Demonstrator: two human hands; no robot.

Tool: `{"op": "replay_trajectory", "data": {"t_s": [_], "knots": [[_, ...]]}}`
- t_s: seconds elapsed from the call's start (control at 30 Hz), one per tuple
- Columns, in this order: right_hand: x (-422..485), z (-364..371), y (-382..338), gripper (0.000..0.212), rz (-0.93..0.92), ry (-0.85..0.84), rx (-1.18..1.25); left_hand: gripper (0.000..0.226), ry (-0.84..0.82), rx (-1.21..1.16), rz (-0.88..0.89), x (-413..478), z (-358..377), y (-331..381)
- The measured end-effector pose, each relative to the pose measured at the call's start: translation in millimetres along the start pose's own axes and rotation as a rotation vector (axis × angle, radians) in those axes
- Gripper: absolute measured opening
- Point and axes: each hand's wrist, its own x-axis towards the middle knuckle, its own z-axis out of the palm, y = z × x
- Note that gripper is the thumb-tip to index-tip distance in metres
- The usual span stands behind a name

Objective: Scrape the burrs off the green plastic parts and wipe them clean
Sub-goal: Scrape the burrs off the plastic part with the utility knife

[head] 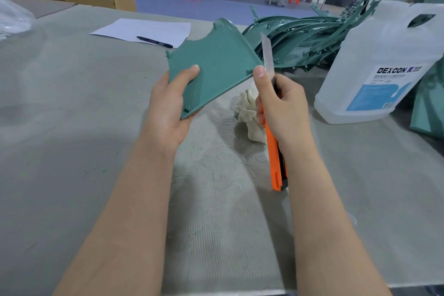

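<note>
You hold the flat green plastic panel (216, 65) tilted in the air above the middle of the grey felt-covered table (72, 127). Your left hand (168, 106) grips its lower left corner, thumb on the face. Your right hand (281, 106) is wrapped round the orange utility knife (274, 151), whose long steel blade lies against the panel's right edge. Below, a crumpled cream cloth (249, 113) rests among thin shavings. A clear plastic jug (374, 65) stands near the right edge, a pile of green curved parts (300, 38) behind it. The left half lies open; a white sheet (144, 30) with a black pen (155, 41) sits toward the far edge.
</note>
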Motion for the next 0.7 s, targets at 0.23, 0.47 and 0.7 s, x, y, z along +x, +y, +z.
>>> {"op": "replay_trajectory", "data": {"t_s": [0.23, 0.47, 0.7], "knots": [[0.1, -0.7, 1.7, 0.062, 0.027, 0.004, 0.027, 0.011, 0.007, -0.013, -0.007, 0.6, 0.6, -0.8], [0.1, 2.1, 1.0, 0.060, -0.001, 0.007, -0.010, 0.012, 0.005, -0.006, -0.004, 0.8, 1.3, -1.7], [1.7, 3.1, 4.7, 0.051, 0.035, 0.049, 0.010, 0.011, 0.011, 0.001, -0.001, -0.4, 0.9, 0.0]]}}
